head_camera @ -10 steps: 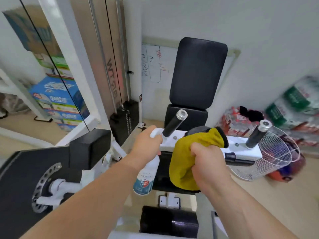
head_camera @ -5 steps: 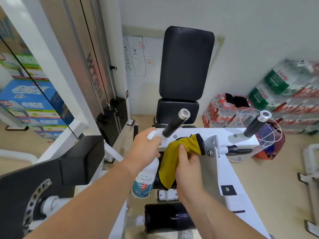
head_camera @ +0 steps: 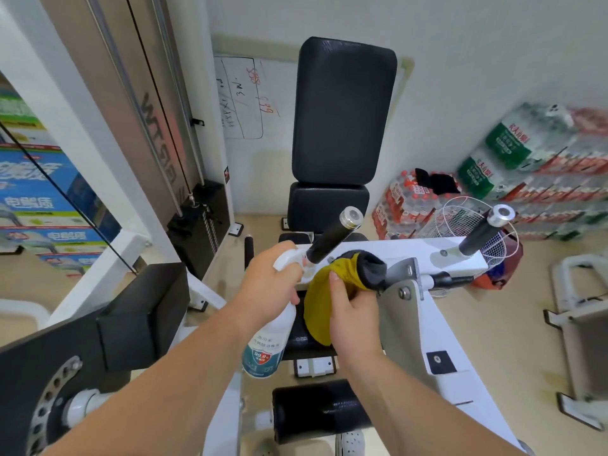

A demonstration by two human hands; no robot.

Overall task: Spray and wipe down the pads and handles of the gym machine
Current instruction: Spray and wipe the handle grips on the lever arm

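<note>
Here the right hand (head_camera: pixel 353 309) grips the yellow cloth (head_camera: pixel 324 299) beside the spray bottle (head_camera: pixel 269 340).

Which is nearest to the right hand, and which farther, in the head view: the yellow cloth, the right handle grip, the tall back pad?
1. Yellow cloth, held in the right hand.
2. Right handle grip, up to its right.
3. Tall back pad, against the far wall.

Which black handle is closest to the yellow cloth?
The left black handle, rising right beside the spray bottle nozzle and yellow cloth. The other handle stands far off by the wire basket.
</note>
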